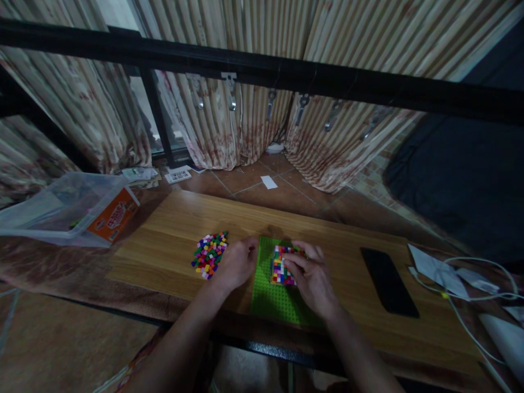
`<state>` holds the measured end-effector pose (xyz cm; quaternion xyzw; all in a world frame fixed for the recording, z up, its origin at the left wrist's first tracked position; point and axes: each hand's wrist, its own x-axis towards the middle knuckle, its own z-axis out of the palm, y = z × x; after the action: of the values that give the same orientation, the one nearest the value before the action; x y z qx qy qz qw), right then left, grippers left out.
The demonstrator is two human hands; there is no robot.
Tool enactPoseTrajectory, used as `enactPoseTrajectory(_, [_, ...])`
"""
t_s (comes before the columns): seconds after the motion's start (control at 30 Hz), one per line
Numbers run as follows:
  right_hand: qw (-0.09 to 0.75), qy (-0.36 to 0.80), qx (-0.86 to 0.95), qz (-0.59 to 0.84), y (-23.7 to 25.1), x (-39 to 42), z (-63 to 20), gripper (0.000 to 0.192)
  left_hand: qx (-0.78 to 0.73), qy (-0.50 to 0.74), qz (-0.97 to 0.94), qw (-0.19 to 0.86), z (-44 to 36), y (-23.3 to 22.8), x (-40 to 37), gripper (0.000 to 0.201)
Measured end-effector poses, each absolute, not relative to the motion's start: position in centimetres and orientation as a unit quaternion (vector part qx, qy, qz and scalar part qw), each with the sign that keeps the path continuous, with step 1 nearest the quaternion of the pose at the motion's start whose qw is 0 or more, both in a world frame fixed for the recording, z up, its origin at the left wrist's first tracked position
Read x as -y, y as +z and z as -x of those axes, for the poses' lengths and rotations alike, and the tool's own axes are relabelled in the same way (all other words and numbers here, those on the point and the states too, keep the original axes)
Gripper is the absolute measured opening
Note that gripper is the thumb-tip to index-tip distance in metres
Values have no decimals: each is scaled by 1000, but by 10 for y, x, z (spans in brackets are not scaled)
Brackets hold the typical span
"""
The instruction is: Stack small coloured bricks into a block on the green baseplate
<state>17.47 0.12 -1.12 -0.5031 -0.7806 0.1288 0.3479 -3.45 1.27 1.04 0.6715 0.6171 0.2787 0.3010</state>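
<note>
A green studded baseplate [270, 305] lies on the wooden board, carrying a block of small multicoloured toy bricks [279, 273]. Over that block is my right hand [313, 273], its thumb and forefinger closed together at the bricks' top surface; anything pinched there is too small to make out. Beside the plate's left edge, my left hand [239, 262] has its fingers curled closed. What it holds, if anything, is hidden. A loose pile of small coloured bricks [209, 254] sits just left of my left hand.
A black phone [388, 281] rests on the wooden board [164, 240] to the right. White cables [454, 295] and papers lie beyond it. At the left stands a clear plastic bin [73, 210] with an orange label. A dark metal bar [262, 65] with hooks crosses above.
</note>
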Motion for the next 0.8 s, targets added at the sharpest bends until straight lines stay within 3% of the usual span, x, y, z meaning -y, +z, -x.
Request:
enactPoseTrajectory(0.23, [390, 194, 727, 531, -15, -10, -169, 14, -573, 263, -700, 334, 22, 9, -8, 24])
enactPoseTrajectory(0.5, [389, 239, 713, 532, -21, -14, -172, 22, -570, 265, -700, 340, 21, 11, -7, 25])
enactPoseTrajectory(0.8, [396, 281, 682, 546, -19, -14, -172, 27, -615, 253, -699, 262, 44, 11, -17, 25])
